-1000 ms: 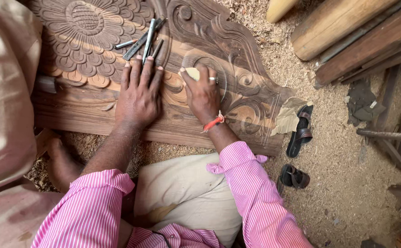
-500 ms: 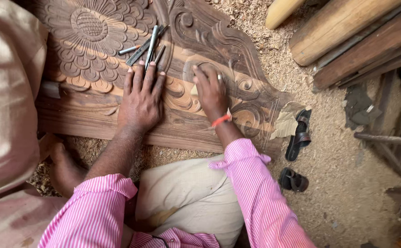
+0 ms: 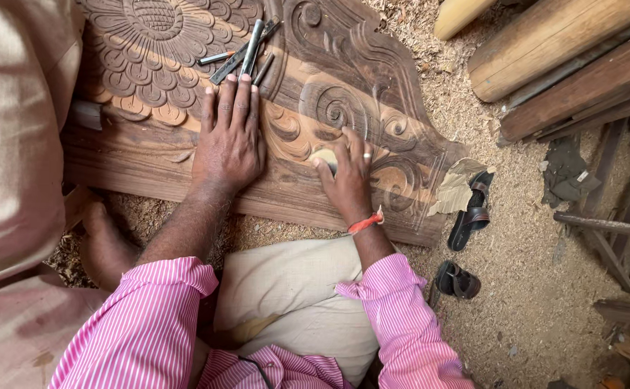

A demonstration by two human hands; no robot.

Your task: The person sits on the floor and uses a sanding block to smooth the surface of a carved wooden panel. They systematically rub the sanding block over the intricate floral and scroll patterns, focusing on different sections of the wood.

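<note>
Right hand (image 3: 349,173) slid down w/ sandpaper (image 3: 324,155) gripped in fingers; left hand (image 3: 228,140) flat, fingers released

My right hand (image 3: 347,173) hides most of the pale pad (image 3: 324,156) beneath it; the carved panel (image 3: 344,79) runs past the top edge.

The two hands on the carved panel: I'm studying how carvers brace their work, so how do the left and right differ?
The left hand lies flat, fingers straight and together, holding nothing; the right hand curls its fingers over a small pale piece. The left points toward the metal tools by the flower carving; the right sits on the scroll carving. The right has a ring and an orange wrist thread; the left shows neither. Both press on the carved wooden panel.
</note>
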